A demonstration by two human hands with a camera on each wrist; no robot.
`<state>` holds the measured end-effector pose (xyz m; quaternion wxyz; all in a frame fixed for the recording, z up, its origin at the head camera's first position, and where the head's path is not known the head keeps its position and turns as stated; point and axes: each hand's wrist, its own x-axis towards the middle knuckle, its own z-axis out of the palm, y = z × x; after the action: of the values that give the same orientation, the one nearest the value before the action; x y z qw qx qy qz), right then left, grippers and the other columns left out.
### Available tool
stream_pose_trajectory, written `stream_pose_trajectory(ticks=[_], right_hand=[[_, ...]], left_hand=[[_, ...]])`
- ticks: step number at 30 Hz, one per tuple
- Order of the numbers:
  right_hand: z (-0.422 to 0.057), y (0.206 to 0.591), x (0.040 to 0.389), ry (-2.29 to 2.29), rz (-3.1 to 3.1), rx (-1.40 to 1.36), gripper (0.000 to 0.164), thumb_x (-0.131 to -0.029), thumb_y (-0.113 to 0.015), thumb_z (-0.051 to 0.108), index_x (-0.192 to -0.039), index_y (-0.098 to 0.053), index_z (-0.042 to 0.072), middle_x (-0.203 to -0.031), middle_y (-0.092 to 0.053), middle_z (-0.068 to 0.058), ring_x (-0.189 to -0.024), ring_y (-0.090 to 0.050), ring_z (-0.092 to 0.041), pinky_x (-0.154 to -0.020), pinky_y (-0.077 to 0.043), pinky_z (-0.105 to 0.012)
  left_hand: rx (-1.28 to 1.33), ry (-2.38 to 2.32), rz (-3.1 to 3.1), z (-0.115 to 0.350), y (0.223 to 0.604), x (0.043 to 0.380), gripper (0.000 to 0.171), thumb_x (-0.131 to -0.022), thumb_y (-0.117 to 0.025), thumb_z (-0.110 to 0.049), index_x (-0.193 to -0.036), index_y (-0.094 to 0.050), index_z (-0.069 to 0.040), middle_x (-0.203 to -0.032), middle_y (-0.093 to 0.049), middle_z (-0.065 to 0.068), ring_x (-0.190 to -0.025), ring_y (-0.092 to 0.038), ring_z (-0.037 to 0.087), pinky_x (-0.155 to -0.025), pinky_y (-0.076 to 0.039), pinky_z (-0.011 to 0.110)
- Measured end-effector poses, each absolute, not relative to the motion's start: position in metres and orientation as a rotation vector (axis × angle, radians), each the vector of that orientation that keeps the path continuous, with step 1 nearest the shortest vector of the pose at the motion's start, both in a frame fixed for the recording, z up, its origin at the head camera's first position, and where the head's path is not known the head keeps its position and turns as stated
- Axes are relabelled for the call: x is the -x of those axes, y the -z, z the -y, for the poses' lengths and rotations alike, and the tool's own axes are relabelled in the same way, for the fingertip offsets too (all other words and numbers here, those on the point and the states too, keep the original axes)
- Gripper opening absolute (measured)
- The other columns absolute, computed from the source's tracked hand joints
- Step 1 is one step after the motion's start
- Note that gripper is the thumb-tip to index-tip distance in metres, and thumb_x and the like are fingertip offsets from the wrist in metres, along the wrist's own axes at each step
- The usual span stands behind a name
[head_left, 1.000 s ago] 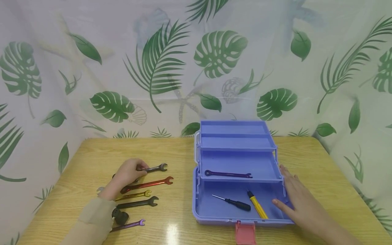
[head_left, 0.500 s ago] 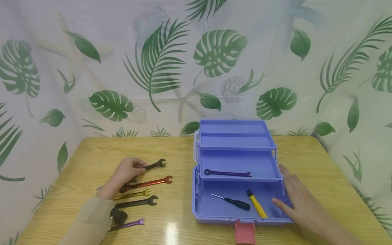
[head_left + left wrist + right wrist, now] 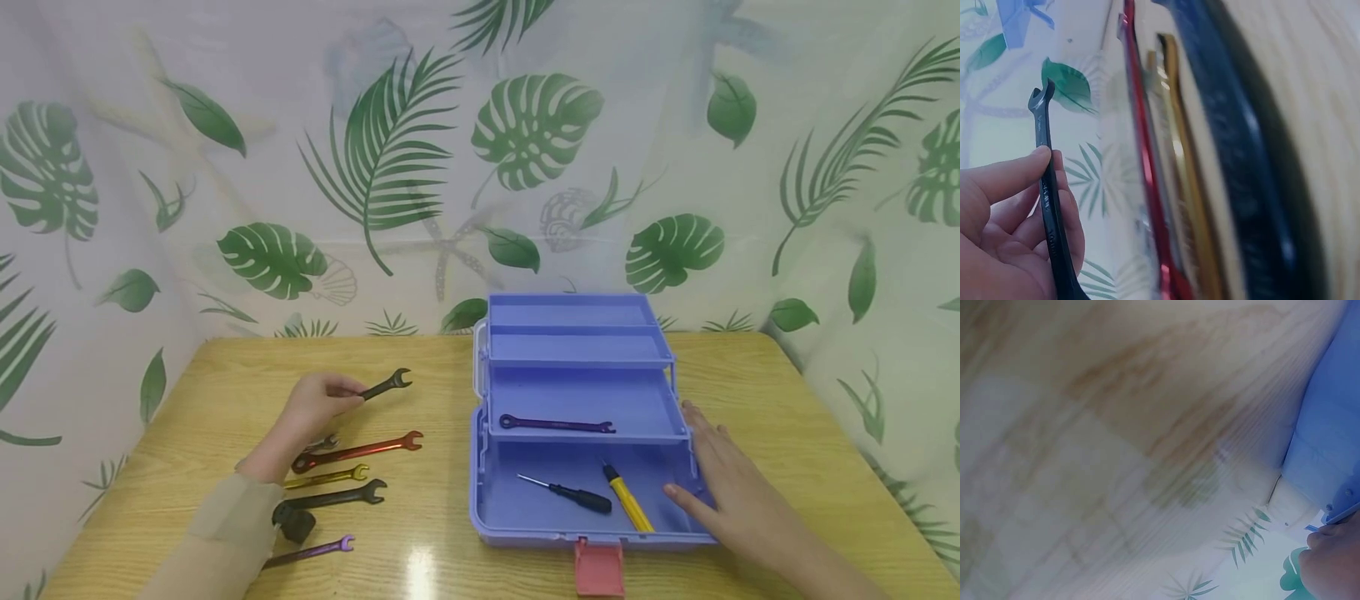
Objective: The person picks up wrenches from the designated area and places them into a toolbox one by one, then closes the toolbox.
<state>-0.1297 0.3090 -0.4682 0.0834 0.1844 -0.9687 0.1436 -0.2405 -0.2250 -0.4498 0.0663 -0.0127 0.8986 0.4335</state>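
Fingers (image 3: 1067,215) of the left hand (image 3: 318,408) pinch a black wrench (image 3: 386,386), held outside the toolbox (image 3: 525,536); the right hand (image 3: 738,496) rests along its right side, fingers extended, thumb apart; the work looks partway: 1 dark purple wrench (image 3: 558,425) lies in the middle tray (image 3: 592,392), 1 screwdriver (image 3: 583,498) and 1 yellow-handled tool (image 3: 632,502) below; red wrench (image 3: 367,451), yellow wrench (image 3: 333,477), dark wrench (image 3: 337,498) and violet wrench (image 3: 318,551) lie on the table (image 3: 435,517), apparently left to handle.

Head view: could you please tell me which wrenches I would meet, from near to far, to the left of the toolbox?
Purple wrench, lying black wrench, gold wrench, red wrench, held black wrench in the left hand.
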Motion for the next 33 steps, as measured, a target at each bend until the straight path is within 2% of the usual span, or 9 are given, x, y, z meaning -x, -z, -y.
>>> stream_pose_trajectory(ticks=[8,21,33], right_hand=[[-0.31,0.47,0.13,-0.427,2.88,-0.557,0.1,-0.101,-0.07,0.04,-0.17,-0.009,0.001,-0.174,-0.024,-0.027,-0.16,-0.027,-0.045,-0.125,0.014,-0.011],[-0.308,0.467,0.129,-0.442,2.915,-0.535,0.099,-0.102,-0.068,0.042,-0.17,-0.007,0.003,-0.175,-0.02,-0.025,-0.16,-0.026,-0.046,-0.124,0.016,-0.012],[-0.31,0.469,0.129,-0.441,2.868,-0.564,0.1,-0.1,-0.071,0.039,-0.17,-0.009,0.003,-0.174,-0.024,-0.026,-0.161,-0.026,-0.043,-0.126,0.014,-0.012]], left_hand=[[-0.041,-1.28,-2.732,0.21,0.434,0.238,0.018,-0.098,-0.075,-0.008,-0.113,-0.079,0.002,-0.115,-0.078,0.021,-0.106,-0.073,0.034,-0.093,-0.06,0.047],[-0.201,-1.227,-2.759,0.186,0.411,0.23,0.017,-0.099,-0.075,-0.007,-0.114,-0.08,-0.001,-0.113,-0.079,0.018,-0.106,-0.075,0.032,-0.095,-0.062,0.046],[-0.342,-1.226,-2.723,0.154,0.394,0.223,0.013,-0.097,-0.077,-0.007,-0.108,-0.082,-0.004,-0.108,-0.081,0.014,-0.101,-0.077,0.028,-0.093,-0.063,0.043]])
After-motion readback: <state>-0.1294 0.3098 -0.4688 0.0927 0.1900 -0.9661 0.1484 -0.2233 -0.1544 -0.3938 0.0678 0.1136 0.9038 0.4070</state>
